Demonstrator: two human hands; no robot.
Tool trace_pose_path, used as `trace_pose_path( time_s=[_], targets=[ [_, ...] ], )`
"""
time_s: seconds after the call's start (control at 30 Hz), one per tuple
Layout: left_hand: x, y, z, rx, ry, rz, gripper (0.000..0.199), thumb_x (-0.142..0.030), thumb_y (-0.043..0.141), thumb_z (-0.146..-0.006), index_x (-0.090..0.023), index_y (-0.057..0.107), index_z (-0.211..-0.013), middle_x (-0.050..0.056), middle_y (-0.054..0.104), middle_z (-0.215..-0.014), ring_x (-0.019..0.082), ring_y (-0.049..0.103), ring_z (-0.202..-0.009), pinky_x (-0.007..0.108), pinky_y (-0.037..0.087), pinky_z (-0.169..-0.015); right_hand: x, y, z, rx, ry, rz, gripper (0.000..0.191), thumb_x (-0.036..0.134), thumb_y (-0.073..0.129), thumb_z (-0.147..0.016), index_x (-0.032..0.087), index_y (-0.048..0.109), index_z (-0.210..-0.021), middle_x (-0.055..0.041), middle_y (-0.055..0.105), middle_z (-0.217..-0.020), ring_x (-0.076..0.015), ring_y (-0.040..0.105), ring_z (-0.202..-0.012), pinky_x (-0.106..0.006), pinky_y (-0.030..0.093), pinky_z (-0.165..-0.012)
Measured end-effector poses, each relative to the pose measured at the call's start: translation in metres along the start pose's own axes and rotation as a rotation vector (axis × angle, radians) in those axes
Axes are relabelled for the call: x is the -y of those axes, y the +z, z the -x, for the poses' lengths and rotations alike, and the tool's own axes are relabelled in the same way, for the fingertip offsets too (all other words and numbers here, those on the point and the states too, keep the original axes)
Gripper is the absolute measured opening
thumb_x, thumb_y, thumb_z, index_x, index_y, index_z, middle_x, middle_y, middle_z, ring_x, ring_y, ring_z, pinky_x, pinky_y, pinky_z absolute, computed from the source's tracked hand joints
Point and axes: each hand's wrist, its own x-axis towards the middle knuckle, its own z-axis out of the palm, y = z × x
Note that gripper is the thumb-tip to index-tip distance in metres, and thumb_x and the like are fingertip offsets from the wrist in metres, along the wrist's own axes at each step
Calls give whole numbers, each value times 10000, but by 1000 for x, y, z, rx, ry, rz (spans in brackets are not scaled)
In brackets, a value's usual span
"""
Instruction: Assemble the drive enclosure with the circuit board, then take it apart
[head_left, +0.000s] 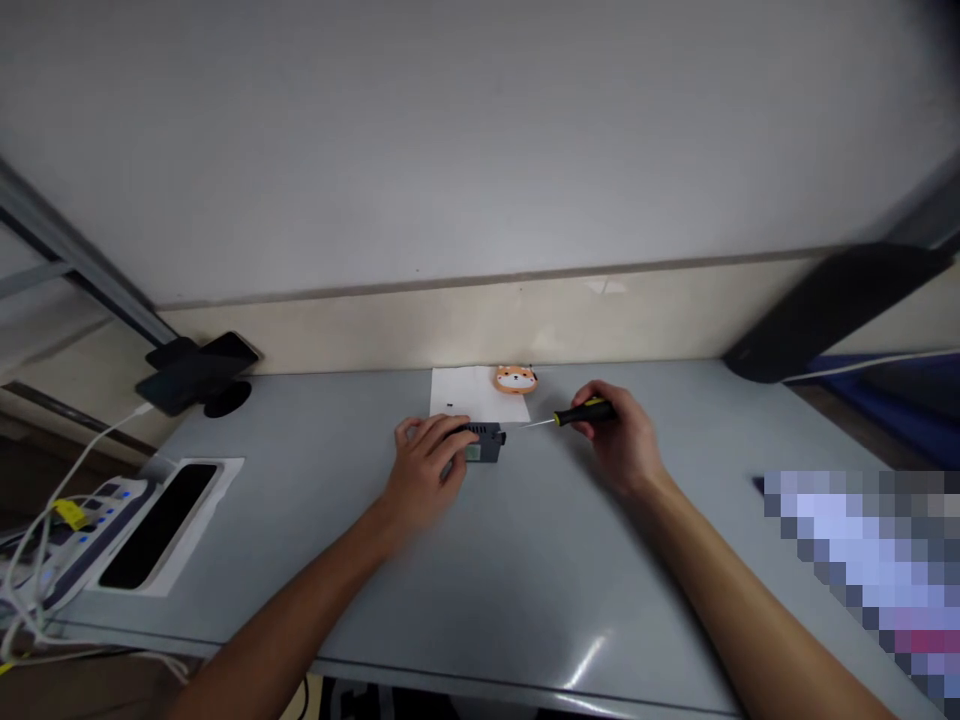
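Note:
A small dark box-shaped device (pixel 487 442) with slots and a greenish label lies on the grey table, just in front of a white sheet of paper (pixel 465 392). My left hand (pixel 429 465) is closed over its left part, fingers wrapped across the top. To the right, my right hand (pixel 621 440) grips a black and yellow screwdriver (pixel 585 411). Its thin shaft points left, toward the device's right end; whether the tip touches is too small to tell. On the paper sits an orange and white animal-face object (pixel 515 379), with a tiny dark piece (pixel 450 405) nearer the device.
At the left are a phone on white paper (pixel 161 525), a power strip with cables (pixel 105 520) and a stand holding a phone (pixel 199 370). A dark panel (pixel 832 305) leans at the back right. A pixelated area (pixel 877 560) covers the right edge. A wall closes the back.

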Motion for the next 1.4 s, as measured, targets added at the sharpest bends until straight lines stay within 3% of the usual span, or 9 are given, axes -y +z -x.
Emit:
trace_pose_path(
  time_s=[0.3,0.6,0.97,1.17,1.4],
  targets=[
    [0,-1,1,-36,31,-10,300,-70,547,-930,-260,661,-1132,48,704,-1317,207,662,-1208,428,314,-1071,-6,4,1,28,32,-35,279,374,576,-880,201,662,-677,-14,492,-575,-130,404,-504,-322,285,-509],
    [-6,-3,0,65,129,-81,441,-117,531,-956,-252,577,-1373,82,616,-1459,245,577,-1339,460,285,-1109,-6,0,0,19,36,-45,304,374,550,-898,205,663,-672,-9,493,-564,-133,383,-497,-326,274,-519],
    [-7,0,1,65,116,-85,422,-110,539,-951,-259,597,-1342,77,629,-1443,247,591,-1314,472,279,-1115,-2,2,3,32,15,66,328,384,528,-913,203,651,-669,-3,466,-504,-145,391,-504,-332,260,-540],
    [-6,0,1,68,117,-104,421,-99,542,-944,-265,616,-1324,78,632,-1438,243,594,-1301,466,289,-1107,-3,-3,2,68,-69,143,316,377,521,-923,207,672,-703,6,463,-484,-151,399,-516,-325,274,-556],
    [-4,-1,2,106,144,-127,476,-71,523,-924,-277,612,-1343,68,620,-1447,246,582,-1302,477,301,-1099,0,-2,-1,-53,-67,116,328,439,525,-936,207,674,-757,0,513,-530,-155,437,-530,-313,291,-534]
  ],
)
